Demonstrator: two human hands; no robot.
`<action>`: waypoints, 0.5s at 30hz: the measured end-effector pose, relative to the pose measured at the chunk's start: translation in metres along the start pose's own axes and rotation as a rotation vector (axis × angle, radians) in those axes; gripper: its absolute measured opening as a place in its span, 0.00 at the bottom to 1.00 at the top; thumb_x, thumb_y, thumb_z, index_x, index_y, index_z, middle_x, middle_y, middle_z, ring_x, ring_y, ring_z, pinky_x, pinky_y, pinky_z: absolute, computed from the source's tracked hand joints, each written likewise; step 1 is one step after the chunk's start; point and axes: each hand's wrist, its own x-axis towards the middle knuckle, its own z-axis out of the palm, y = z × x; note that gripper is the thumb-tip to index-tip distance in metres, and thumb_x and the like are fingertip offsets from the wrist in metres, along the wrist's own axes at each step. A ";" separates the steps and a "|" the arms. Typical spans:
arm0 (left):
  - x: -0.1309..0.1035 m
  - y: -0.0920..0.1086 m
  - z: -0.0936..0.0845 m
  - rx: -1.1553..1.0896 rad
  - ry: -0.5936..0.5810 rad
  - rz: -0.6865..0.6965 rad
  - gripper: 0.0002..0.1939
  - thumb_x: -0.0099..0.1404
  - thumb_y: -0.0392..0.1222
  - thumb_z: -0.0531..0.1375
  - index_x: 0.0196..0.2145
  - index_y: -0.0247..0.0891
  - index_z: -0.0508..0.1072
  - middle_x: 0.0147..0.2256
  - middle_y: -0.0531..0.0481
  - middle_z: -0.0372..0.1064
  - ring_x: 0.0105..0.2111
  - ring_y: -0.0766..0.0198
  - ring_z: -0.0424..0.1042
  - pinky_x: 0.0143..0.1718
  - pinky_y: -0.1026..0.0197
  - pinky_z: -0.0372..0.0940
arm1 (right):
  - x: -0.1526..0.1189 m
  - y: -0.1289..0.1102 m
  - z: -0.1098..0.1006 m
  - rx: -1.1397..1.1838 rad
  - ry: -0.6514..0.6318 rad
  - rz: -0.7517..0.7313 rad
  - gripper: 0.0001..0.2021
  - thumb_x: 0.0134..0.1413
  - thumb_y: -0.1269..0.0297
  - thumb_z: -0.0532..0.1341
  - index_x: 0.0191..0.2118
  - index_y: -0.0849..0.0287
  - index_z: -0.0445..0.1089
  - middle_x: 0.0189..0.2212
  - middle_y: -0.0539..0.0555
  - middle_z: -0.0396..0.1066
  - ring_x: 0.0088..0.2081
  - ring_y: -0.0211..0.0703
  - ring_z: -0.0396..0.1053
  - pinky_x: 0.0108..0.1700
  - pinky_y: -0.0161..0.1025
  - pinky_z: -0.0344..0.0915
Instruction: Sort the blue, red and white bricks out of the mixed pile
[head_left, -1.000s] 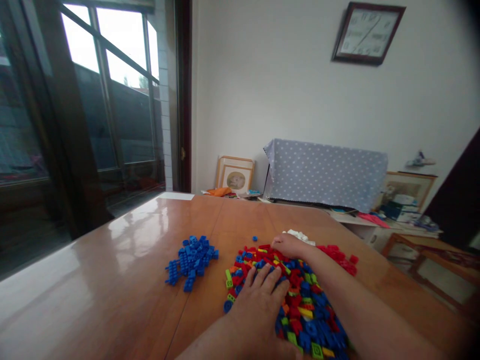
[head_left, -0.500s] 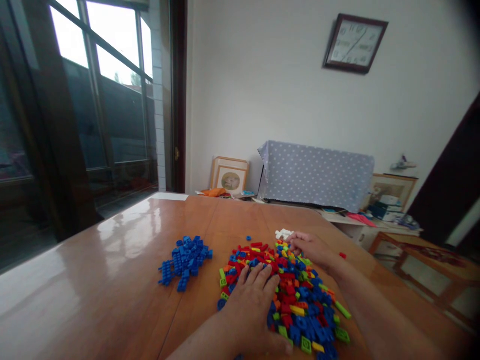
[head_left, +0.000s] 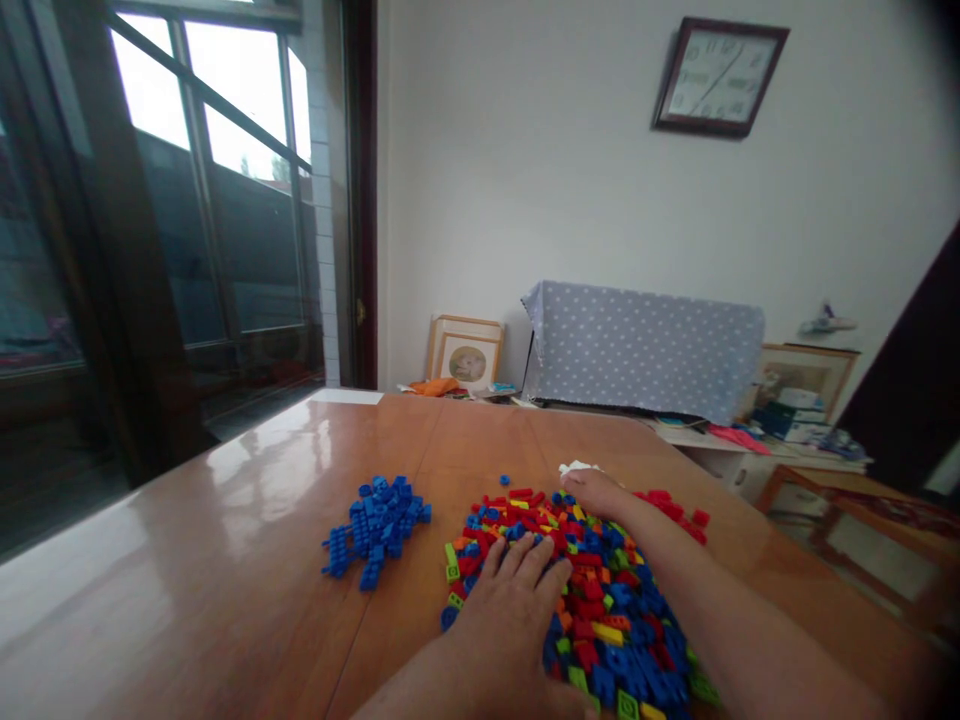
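Observation:
A large pile of mixed toy building bricks (head_left: 592, 590), in red, blue, green, yellow and orange, lies on the table before me. My left hand (head_left: 517, 590) rests palm down on its near left part, fingers spread. My right hand (head_left: 596, 490) reaches over the far edge of the pile, right by a small group of white bricks (head_left: 576, 467) that it partly covers. Its fingers are bent down and mostly hidden, so anything in them does not show. To the right of my right forearm lie several red bricks (head_left: 679, 513).
A separate heap of blue bricks (head_left: 379, 530) sits to the left of the pile. One blue piece (head_left: 505, 480) lies alone beyond it. The glossy wooden table (head_left: 247, 590) has its far edge near a cabinet with a polka-dot cloth (head_left: 637, 345). A wooden stool (head_left: 840, 540) stands at the right.
My right hand has shifted slightly, its fingers now less visible and over part of the white bricks. More red bricks show beside the right forearm. The left hand stays on the pile.

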 end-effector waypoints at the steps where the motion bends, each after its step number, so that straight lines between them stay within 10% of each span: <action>1: 0.000 0.000 0.000 -0.002 0.000 -0.004 0.56 0.52 0.76 0.59 0.70 0.46 0.50 0.72 0.44 0.38 0.70 0.39 0.38 0.69 0.32 0.34 | 0.002 -0.001 0.003 -0.002 -0.013 -0.002 0.15 0.58 0.62 0.55 0.29 0.60 0.76 0.34 0.59 0.78 0.38 0.45 0.70 0.40 0.35 0.58; 15: -0.003 0.000 0.002 0.025 0.049 -0.039 0.58 0.52 0.78 0.56 0.70 0.42 0.50 0.71 0.41 0.42 0.70 0.39 0.40 0.69 0.32 0.36 | -0.042 -0.038 -0.004 0.332 -0.071 -0.114 0.12 0.52 0.66 0.57 0.38 0.58 0.77 0.35 0.52 0.78 0.37 0.42 0.71 0.40 0.35 0.64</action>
